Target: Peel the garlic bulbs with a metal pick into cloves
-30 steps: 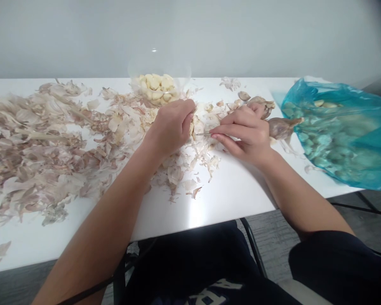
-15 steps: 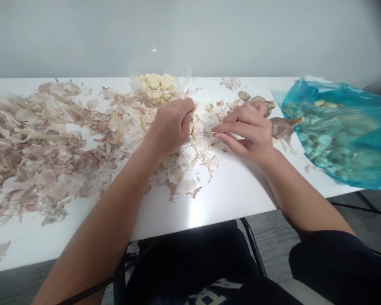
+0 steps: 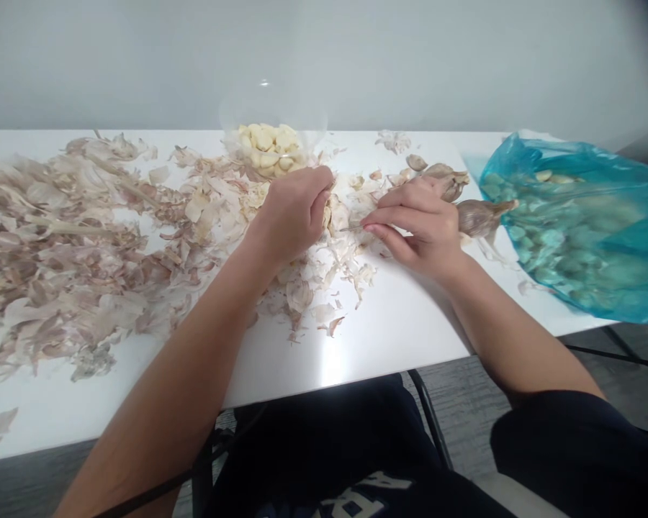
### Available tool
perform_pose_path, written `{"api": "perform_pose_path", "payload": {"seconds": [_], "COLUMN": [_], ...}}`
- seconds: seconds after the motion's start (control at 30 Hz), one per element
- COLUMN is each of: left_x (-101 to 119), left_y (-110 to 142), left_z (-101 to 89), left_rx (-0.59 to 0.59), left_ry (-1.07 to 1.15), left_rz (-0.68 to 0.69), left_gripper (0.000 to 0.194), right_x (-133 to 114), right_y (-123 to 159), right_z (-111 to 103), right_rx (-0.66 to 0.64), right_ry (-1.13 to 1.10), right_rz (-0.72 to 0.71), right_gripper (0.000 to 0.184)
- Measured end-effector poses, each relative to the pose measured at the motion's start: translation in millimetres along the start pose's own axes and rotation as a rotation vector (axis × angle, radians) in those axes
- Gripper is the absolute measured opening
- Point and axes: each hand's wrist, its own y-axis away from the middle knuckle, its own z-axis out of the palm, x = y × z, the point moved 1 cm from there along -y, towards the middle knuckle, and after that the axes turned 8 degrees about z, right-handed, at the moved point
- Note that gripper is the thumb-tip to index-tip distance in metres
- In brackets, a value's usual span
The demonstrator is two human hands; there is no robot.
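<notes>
My left hand (image 3: 297,208) is closed, its fingers curled around a pale garlic bulb (image 3: 335,216) that is partly hidden behind them. Thumb and fingertips of my right hand (image 3: 418,223) pinch a thin, narrow pointed tool (image 3: 351,229); its kind is too small to make out. The tool's tip points left, close to the garlic. Peeled cloves fill a clear bowl (image 3: 313,140) just beyond my left hand. Two unpeeled garlic bulbs, one a purplish bulb (image 3: 478,217), lie right of my right hand.
A large heap of garlic skins (image 3: 86,266) covers the left of the white table (image 3: 405,324). On the right lies a blue plastic bag (image 3: 588,230) with garlic cloves inside. A loose clove (image 3: 415,162) sits near the back. Behind the table is a wall.
My right hand has shifted very slightly left, and the tool's tip is tilted a little differently. My left hand stays in place on the garlic.
</notes>
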Motion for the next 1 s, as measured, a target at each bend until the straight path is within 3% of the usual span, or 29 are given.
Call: {"api": "perform_pose_path", "payload": {"seconds": [0.37,0.73,1.0], "left_x": [-1.2,-1.9,-0.4], "left_y": [0.5,1.0,-0.1], "left_z": [-0.3,0.2,-0.4], "left_rx": [-0.028,-0.026,0.002], "left_ry": [0.032,0.054,0.012], "left_rz": [-0.041,-0.044,-0.017], "left_gripper": [0.018,0.018,0.018], "right_x": [4.5,2.5,3.9], "right_y": [1.2,0.8,-0.5], "right_z": [-1.6,-2.2,-2.6], "right_rx": [0.074,-0.008,0.022], "right_ry": [0.084,0.08,0.089], "right_rz": [-0.04,-0.066,-0.056], "right_gripper": [0.035,0.034,0.034]}}
